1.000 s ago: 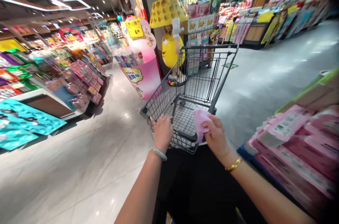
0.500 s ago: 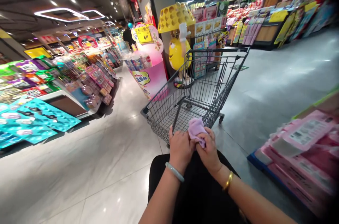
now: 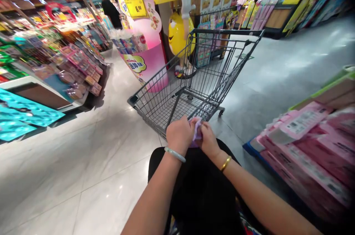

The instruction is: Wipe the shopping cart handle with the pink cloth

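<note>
A crumpled light-purple cloth is pinched between my two hands, just above my black-clad lap. My left hand, with a pale bangle at the wrist, is closed on the cloth's left side, its back toward me. On the other side my right hand, below a gold bracelet, grips the cloth with curled fingers. Beyond them stands a grey wire shopping cart, its near rim close to my fingers. No goods show in its basket.
A pink display bin and a yellow figure stand behind the cart. Pink packages are stacked at the right. Shelves with a turquoise front line the left. A person in black is farther back.
My hands have drawn the cloth in lower and tighter between the fingers, and my left fist has turned over. The view has tilted down, so the cart appears higher and nearer.
</note>
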`<state>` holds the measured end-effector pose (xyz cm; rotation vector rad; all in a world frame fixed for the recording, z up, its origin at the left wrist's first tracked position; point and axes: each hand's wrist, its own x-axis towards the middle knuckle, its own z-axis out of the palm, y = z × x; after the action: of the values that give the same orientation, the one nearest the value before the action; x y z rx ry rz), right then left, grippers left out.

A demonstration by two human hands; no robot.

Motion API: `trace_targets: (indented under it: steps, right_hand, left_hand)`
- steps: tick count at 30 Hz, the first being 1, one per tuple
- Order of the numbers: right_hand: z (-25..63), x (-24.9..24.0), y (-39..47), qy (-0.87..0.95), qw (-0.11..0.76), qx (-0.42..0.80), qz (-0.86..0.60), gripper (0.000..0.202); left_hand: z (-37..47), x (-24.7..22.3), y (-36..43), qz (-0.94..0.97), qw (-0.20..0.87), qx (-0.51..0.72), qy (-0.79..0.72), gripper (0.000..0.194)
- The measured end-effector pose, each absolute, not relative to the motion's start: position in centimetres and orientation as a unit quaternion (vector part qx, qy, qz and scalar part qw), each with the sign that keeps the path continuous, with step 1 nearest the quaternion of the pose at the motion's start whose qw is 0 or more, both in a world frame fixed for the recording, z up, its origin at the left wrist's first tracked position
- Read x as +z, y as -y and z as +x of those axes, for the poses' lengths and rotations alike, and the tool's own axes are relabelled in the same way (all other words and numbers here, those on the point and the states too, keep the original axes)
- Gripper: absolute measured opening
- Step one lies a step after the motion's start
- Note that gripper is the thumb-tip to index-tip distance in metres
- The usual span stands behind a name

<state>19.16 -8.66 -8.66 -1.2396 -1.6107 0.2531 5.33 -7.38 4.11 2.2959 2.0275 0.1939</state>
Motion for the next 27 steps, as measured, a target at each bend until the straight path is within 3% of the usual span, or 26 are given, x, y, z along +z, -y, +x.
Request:
trace_targets:
  steps: [5,12,16,21,27]
  right_hand:
    - [22.9,-7.9,5.1,0.537,0.573,0.002,-0.620,0.021]
    - [16.6,-7.3,7.6,0.685,0.540,0.045,-0.488,0.016]
    - [18.4,-8.2,7.0,0.672,0.515,-0.003,-0.532,0.017]
    - [19.5,-8.0,7.2,0.615,0.554,-0.026,-0.561,0.014]
    - [19.2,-8.9,9.3,0.702,0.486,-0.022,-0.521,0.021]
  left_hand:
    - [3.1,2.9,7.3,0.750,-0.021,0.064,-0.658,0.065]
    - [1.0,2.9,7.7,0.753,-0.049,0.029,-0.656,0.058]
    - [-0.2,2.9,8.3,0.763,-0.044,0.022,-0.645,0.061]
    - [-1.6,3.1,8.7,0.768,-0.048,0.009,-0.639,0.062]
    - [-3.6,3.1,8.3,0.788,-0.071,-0.018,-0.611,0.064]
